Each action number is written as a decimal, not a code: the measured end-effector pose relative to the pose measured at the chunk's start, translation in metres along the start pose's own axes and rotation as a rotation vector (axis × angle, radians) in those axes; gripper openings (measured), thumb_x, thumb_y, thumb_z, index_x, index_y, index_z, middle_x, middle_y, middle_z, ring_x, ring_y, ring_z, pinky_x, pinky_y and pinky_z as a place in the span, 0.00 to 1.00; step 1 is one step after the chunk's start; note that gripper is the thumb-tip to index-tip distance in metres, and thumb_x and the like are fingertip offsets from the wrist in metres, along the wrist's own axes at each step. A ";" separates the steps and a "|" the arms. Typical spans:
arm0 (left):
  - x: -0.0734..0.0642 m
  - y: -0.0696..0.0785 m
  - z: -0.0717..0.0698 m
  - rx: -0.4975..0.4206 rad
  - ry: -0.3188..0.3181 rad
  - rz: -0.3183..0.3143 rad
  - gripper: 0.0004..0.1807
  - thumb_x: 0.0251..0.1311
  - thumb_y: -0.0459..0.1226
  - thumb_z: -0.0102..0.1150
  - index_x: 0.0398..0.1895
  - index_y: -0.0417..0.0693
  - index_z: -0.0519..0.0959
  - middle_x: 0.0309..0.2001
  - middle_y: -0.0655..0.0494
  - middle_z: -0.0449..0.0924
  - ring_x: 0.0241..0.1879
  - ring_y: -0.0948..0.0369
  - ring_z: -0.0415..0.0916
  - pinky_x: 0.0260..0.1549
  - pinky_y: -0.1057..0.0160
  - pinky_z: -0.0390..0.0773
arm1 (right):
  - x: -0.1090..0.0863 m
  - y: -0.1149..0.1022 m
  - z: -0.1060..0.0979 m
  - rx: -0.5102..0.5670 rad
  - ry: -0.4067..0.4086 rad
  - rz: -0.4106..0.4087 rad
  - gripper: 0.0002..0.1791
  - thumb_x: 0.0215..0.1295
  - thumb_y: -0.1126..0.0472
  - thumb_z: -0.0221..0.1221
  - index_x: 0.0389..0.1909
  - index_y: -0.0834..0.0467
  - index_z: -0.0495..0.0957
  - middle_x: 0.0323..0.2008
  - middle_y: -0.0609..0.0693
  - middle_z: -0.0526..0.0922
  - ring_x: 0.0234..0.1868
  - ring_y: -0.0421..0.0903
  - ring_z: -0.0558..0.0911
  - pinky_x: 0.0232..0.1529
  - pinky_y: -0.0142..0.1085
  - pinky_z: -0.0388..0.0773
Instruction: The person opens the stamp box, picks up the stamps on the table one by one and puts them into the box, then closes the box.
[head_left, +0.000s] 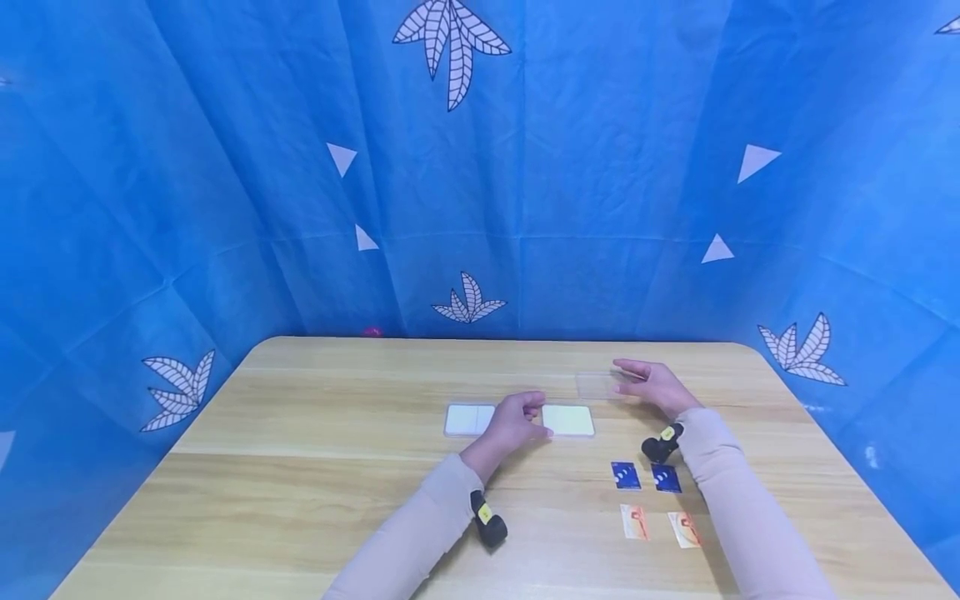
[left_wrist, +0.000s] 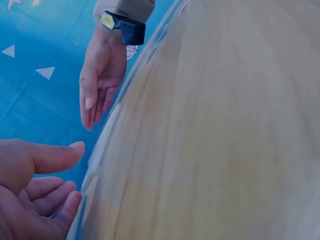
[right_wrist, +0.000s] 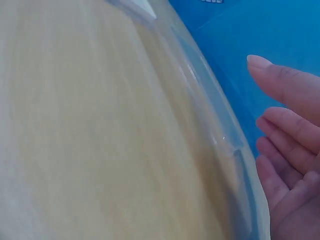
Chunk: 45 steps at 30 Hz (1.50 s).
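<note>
My left hand (head_left: 512, 425) is over the middle of the table, at the left edge of a white rectangular piece in a transparent case (head_left: 568, 421). Its thumb and fingers are apart in the left wrist view; whether they touch the case I cannot tell. Left of this hand lies a similar white piece in a case (head_left: 461, 419), partly covered by the hand. Farther back, my right hand (head_left: 651, 387) is beside the right end of a thin transparent plastic piece (head_left: 595, 385). Its fingers are spread and loosely bent in the right wrist view, with nothing between them.
Two dark blue cards (head_left: 626, 475) lie on the wooden table (head_left: 315, 500) near the right forearm. Two orange-and-white cards (head_left: 633, 522) lie closer to the front. A blue patterned curtain (head_left: 585, 192) hangs behind the table.
</note>
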<state>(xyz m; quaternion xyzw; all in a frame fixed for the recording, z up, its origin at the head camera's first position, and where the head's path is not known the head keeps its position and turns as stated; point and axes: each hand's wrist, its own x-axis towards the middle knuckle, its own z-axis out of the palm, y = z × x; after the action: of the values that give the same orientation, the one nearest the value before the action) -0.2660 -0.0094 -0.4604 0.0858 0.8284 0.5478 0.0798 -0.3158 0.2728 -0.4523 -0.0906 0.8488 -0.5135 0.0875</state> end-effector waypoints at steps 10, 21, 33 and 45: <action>-0.001 -0.002 -0.019 -0.005 -0.018 0.030 0.33 0.45 0.31 0.70 0.59 0.45 0.74 0.51 0.53 0.78 0.49 0.57 0.73 0.53 0.59 0.76 | 0.000 -0.014 0.017 -0.032 -0.026 -0.038 0.34 0.62 0.57 0.59 0.68 0.63 0.61 0.69 0.62 0.59 0.66 0.64 0.62 0.67 0.57 0.56; -0.011 -0.006 -0.055 -0.012 -0.066 0.046 0.34 0.48 0.36 0.69 0.62 0.47 0.71 0.58 0.54 0.75 0.58 0.52 0.70 0.59 0.54 0.71 | -0.002 -0.040 0.047 -0.002 -0.089 -0.125 0.35 0.62 0.57 0.60 0.67 0.64 0.60 0.68 0.61 0.61 0.67 0.66 0.59 0.67 0.57 0.54; -0.020 -0.020 -0.089 -0.070 0.016 0.080 0.31 0.49 0.33 0.67 0.61 0.41 0.72 0.57 0.48 0.76 0.59 0.48 0.68 0.60 0.50 0.69 | -0.003 -0.058 0.079 0.042 -0.140 -0.204 0.36 0.60 0.59 0.62 0.65 0.69 0.61 0.66 0.65 0.64 0.66 0.63 0.62 0.68 0.53 0.58; -0.023 -0.040 -0.113 -0.107 0.071 0.033 0.32 0.47 0.30 0.68 0.60 0.41 0.72 0.57 0.47 0.76 0.59 0.48 0.70 0.61 0.50 0.68 | -0.002 -0.067 0.106 0.059 -0.183 -0.208 0.37 0.60 0.58 0.63 0.66 0.66 0.61 0.66 0.62 0.64 0.65 0.62 0.65 0.65 0.51 0.63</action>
<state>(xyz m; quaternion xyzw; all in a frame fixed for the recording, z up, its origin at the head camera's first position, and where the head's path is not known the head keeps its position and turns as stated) -0.2709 -0.1310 -0.4531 0.0754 0.7987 0.5953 0.0456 -0.2837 0.1520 -0.4415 -0.2221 0.8077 -0.5343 0.1136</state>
